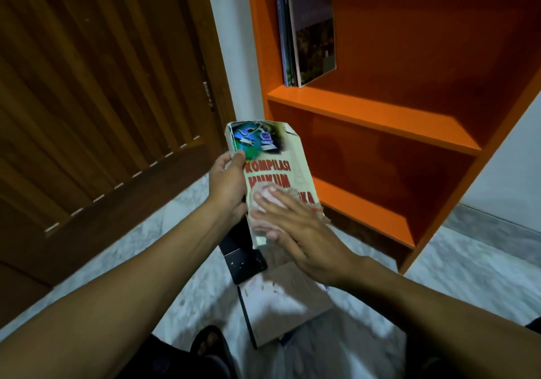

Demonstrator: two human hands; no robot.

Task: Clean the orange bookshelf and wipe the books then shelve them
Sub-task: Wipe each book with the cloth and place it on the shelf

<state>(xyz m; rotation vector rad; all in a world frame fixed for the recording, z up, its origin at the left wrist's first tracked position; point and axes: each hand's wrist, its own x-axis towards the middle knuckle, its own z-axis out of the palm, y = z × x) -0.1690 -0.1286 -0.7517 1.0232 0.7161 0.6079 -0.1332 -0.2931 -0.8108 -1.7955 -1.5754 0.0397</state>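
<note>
- Book (pixel 272 168), cream cover with red title lettering and a green-blue picture at its top, held up at frame centre, tilted, just in front of the orange bookshelf's lower bays.
- My left hand (pixel 227 182) grips the book's left edge from 9 o'clock; thumb lies on the cover near the picture, fingers curl behind.
- My right hand (pixel 295 232) lies flat on the lower cover, coming in from 4 o'clock, fingers straight and spread, pressing a pale pinkish cloth (pixel 265 200) against the lettering. Cloth is blurred; I cannot tell its fabric.
- Orange bookshelf (pixel 374 115) fills 1 to 3 o'clock. A few books (pixel 310 30) stand on its upper visible shelf, packed against the left wall, the outermost leaning slightly.
- On the marbled floor (pixel 468 276) at 6 o'clock, under my wrists: a dark book (pixel 246 261) and a pale grey book (pixel 289 299) overlapping; which lies on top I cannot tell.
- Brown wooden door (pixel 96 91) covers 9 to 11 o'clock.
- Dark sandal (pixel 209 343) at the bottom edge.
</note>
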